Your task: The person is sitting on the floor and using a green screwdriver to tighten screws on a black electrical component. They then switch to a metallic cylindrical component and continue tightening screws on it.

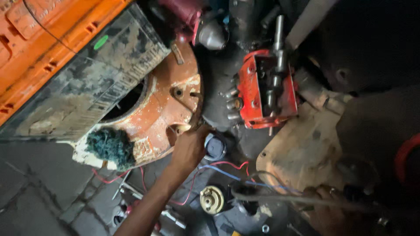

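Grey paving stones make up the floor of this dim workshop corner, strewn with tools, red and blue wires and a small brass-coloured round part. An orange crate sits at the upper left, its contents out of sight, with a grimy black battery-like box lying against it. Beside that box is a rusty orange round housing with a dark opening, and a clump of dark green rag rests on its lower edge.

One hand, reaching up from the lower edge, has its grip closed around a thin dark tool or rod pressed against the rim of the housing, just beside a small dark cap-like part. Which arm this is I cannot tell for sure; it looks like the left. Another hand shows faintly at the lower right, in shadow near a hose, and its grip cannot be made out.

Above sits a red open mechanism with steel rods inside. Everything at the far right is dark and blurred.
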Demonstrator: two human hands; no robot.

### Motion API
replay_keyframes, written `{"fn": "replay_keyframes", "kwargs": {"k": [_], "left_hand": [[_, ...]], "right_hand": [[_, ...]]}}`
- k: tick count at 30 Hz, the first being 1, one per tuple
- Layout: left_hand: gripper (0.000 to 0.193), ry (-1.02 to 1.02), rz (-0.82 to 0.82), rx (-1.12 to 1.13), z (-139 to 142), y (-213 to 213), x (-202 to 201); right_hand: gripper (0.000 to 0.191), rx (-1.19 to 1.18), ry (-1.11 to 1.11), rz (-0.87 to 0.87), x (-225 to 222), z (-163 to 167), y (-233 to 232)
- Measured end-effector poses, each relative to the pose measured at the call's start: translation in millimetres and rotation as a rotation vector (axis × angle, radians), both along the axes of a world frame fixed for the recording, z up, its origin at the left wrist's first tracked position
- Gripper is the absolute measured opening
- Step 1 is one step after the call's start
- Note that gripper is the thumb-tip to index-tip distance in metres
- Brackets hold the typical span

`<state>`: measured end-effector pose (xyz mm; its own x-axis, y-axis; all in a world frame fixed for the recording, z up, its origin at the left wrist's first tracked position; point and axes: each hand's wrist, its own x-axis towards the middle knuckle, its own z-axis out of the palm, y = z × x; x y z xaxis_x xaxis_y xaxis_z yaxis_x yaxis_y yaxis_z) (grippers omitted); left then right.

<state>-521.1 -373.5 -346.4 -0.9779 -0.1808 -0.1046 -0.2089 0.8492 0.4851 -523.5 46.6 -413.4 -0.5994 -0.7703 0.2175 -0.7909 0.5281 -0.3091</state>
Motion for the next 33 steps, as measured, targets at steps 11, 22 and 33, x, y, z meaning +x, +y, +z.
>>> {"fn": "replay_keyframes", "kwargs": {"k": [11,22,33], "left_hand": [[0.019,0.721,0.612,0.596,23.5,-13.0,205.2],[0.058,1.159,0.558,2.246,46.1,63.0,347.0],[0.062,1.348,0.696,2.122,178.1,153.0,418.7]], "right_hand": [[0.032,0.017,0.07,-0.011,10.6,13.1,-1.4],[0.014,-0.033,0.041,-0.004,9.4,79.5,-42.7],[0.016,-0.377,-0.245,0.005,81.7,207.7,-71.8]]}}
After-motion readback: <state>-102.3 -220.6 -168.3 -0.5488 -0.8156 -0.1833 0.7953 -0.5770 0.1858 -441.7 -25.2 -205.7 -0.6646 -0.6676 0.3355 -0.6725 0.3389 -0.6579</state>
